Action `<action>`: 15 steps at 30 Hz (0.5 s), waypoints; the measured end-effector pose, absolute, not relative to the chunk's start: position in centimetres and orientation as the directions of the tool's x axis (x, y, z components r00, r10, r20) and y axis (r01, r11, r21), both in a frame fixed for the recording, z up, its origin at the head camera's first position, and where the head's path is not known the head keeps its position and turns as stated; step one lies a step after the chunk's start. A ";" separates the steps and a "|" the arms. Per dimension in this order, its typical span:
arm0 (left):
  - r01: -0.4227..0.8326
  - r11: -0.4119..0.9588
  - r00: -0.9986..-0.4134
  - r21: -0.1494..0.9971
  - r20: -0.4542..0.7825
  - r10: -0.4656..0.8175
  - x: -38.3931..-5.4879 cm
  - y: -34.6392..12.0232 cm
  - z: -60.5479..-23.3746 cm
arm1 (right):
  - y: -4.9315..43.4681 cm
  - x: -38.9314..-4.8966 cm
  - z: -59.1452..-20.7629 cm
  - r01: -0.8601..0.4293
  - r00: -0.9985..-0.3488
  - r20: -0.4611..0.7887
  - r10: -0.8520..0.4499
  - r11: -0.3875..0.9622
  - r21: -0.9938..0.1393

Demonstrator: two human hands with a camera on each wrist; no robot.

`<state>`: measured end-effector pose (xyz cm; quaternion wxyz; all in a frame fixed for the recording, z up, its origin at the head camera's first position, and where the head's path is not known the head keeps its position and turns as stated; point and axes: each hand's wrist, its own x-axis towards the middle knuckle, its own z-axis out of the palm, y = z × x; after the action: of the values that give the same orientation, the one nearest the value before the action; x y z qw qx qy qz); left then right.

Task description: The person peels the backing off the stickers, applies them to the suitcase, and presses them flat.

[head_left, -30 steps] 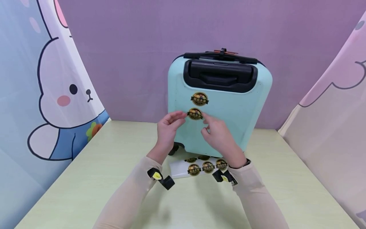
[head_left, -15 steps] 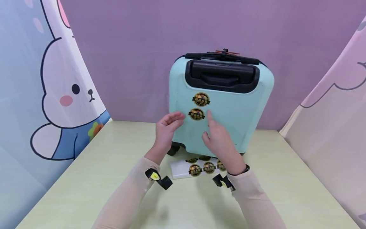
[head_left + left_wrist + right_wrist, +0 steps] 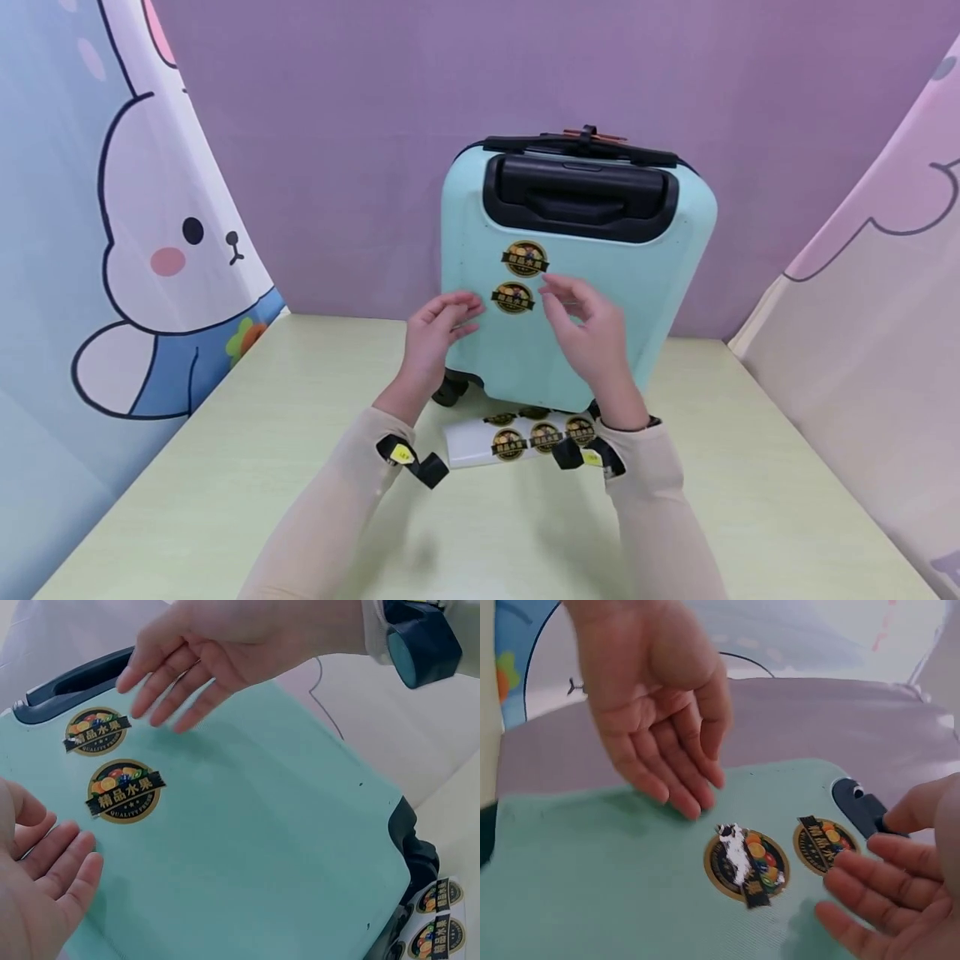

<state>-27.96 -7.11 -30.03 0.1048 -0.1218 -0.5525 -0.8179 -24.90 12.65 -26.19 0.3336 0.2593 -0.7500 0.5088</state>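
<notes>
A mint-green suitcase stands upright with two round black-and-gold stickers on its face. The upper sticker sits just above the lower sticker; both lie flat, and glare whitens part of the lower one in the right wrist view. My left hand is by the suitcase's left side, left of the lower sticker, its fingers loosely bent with nothing in them. To the right of both stickers, my right hand hovers near the suitcase face, fingers loosely bent and holding nothing.
A white sheet with several matching stickers lies on the pale table before the suitcase. A purple cloth hangs behind, and printed curtains flank both sides. Black wheels show at the suitcase's bottom.
My right index finger has left the lower sticker's right edge. That hand has moved right and turned, its fingers now loosely bent together. My left hand has shifted slightly left.
</notes>
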 end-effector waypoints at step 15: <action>0.261 -0.342 -0.961 0.903 0.276 -0.007 -28.7 -7.7 -30.4 | 10.6 -27.7 -27.3 -0.644 -0.752 0.641 -0.155 -0.038 -0.764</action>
<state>-28.70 -7.73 -30.37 0.0829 -0.1119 -0.5677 -0.8114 -27.73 10.59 -27.27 0.1864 0.2988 -0.6679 0.6556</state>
